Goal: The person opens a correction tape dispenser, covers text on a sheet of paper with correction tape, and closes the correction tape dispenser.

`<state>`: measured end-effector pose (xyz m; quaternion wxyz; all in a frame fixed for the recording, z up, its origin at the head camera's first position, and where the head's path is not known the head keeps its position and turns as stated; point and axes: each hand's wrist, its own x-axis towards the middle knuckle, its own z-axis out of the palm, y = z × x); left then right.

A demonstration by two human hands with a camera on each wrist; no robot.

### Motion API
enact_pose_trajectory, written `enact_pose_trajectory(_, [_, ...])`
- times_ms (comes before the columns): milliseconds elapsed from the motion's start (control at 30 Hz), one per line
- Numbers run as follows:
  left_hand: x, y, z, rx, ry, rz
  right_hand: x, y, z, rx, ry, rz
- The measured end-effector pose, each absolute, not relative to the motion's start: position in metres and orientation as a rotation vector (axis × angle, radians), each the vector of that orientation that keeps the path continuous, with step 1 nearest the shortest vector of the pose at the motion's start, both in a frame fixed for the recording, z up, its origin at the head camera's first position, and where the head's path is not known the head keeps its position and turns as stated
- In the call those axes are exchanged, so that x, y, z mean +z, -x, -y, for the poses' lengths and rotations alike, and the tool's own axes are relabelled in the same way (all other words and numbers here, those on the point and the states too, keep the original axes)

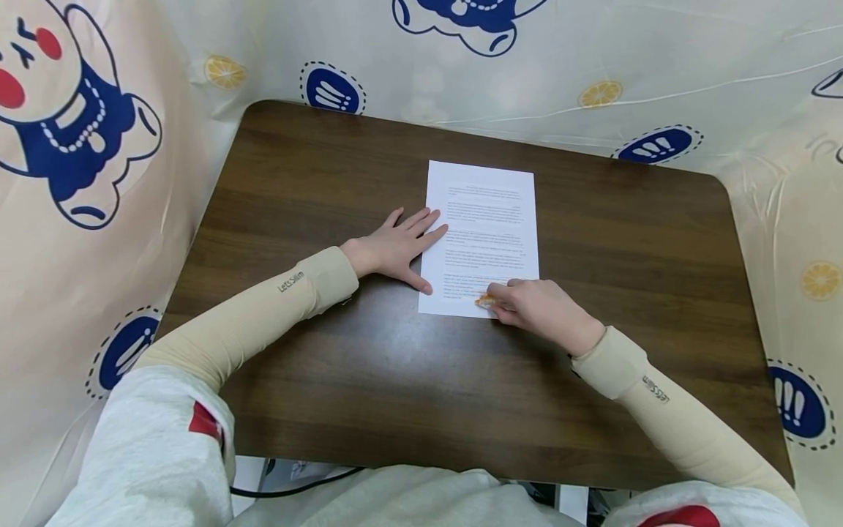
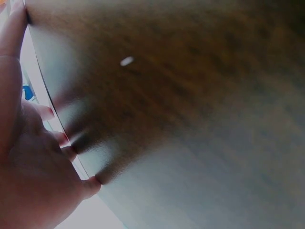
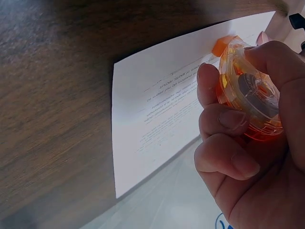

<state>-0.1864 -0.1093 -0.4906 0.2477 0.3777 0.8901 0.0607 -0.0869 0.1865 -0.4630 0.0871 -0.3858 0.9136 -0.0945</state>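
A printed sheet of paper [image 1: 484,241] lies on the brown table, its lines of text running across it. My left hand [image 1: 403,249] is spread flat at the sheet's left edge, fingertips and thumb tip resting on the paper. My right hand [image 1: 536,307] grips an orange, see-through correction tape dispenser [image 3: 250,90] between thumb and curled fingers. In the right wrist view a dark reel shows inside its clear case. The dispenser's orange tip [image 3: 224,45] points down at the paper, close to the lowest lines of text near the bottom edge.
The wood-grain table [image 1: 316,197] has rounded far corners. A pale curtain [image 1: 527,80] printed with cartoon figures and orange slices hangs behind it and on both sides. A black cable [image 1: 296,489] runs below the table's near edge.
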Motion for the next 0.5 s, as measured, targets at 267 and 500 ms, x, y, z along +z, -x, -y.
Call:
enact_pose_trajectory(267, [-0.4883, 0.1861, 0.1094, 0.170, -1.036, -2.428, -0.4635, 0.0867, -0.1914, -0.287, 1.135, -2.721])
enact_pose_trajectory(500, [-0.4898, 0.1851, 0.1098, 0.180, -1.032, -2.424, -0.4646, 0.0849, -0.1953, -0.296, 1.127, -2.725])
